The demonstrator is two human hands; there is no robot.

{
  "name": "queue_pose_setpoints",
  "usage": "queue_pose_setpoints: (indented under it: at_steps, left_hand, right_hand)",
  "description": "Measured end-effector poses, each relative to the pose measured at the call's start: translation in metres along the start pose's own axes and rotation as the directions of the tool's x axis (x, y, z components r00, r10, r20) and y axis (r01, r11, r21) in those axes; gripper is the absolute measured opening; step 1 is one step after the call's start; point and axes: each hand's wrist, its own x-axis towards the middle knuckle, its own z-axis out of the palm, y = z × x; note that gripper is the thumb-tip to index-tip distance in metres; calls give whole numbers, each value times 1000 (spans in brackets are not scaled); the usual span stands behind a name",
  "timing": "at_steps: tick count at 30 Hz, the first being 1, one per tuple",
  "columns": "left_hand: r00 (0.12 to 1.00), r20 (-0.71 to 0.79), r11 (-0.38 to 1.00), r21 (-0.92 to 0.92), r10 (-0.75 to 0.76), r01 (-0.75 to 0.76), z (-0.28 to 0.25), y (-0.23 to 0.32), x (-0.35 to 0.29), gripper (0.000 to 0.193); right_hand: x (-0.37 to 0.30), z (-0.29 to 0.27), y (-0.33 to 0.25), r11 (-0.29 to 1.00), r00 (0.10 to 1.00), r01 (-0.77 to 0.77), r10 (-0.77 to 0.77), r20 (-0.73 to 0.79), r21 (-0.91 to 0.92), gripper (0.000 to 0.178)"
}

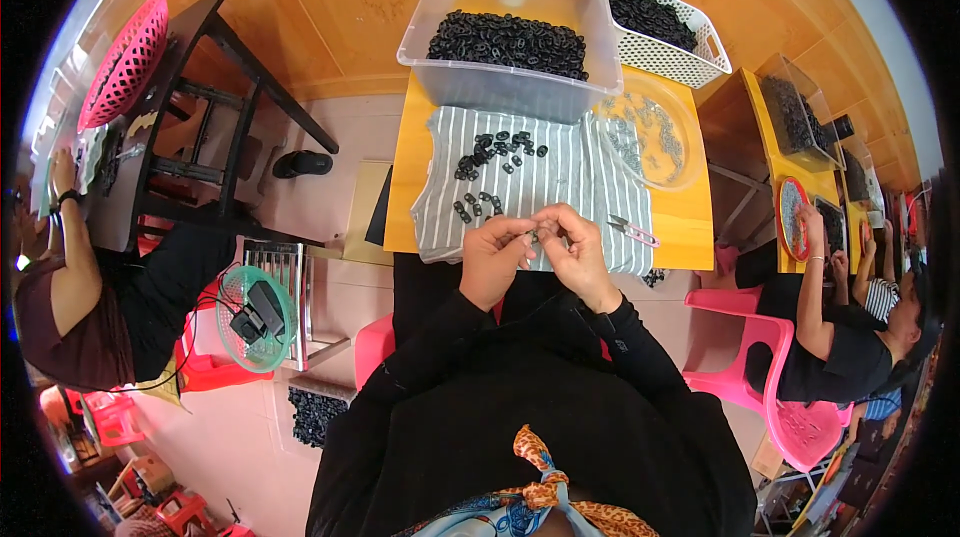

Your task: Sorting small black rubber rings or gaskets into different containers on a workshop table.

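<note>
Fingertips of my left hand (pixel 494 259) and my right hand (pixel 577 255) meet in a pinch over the near edge of a grey striped cloth (pixel 580 177). What sits between them is small and mostly hidden by the fingers. Just beyond, on the cloth, lie a small group of black oval pieces (pixel 478 205) with holes and a larger loose pile (pixel 497 152) of the same. Right of my right hand rest small snips (pixel 634 231) with pinkish handles. A clear round tray (pixel 692 167) of tiny silvery parts stands at the table's right.
A clear plastic tub (pixel 500 82) of black pieces stands at the back, beside a white basket (pixel 715 62) holding more. Co-workers sit left and right. A pink chair (pixel 730 302) is at the right; a green basket (pixel 285 337) with black devices is at the left.
</note>
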Motion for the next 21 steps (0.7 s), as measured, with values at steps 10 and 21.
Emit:
queue_pose_setpoints:
  at_steps: [10, 21]
  left_hand:
    - [998, -39, 997, 67, -39, 41, 7, -5, 17, 16]
    - [995, -32, 995, 4, -100, 100, 3, -12, 27, 17]
  right_hand:
    - [11, -10, 17, 918, 980, -183, 197, -4, 350, 25]
    - [17, -11, 25, 955, 984, -176, 180, 8, 240, 27]
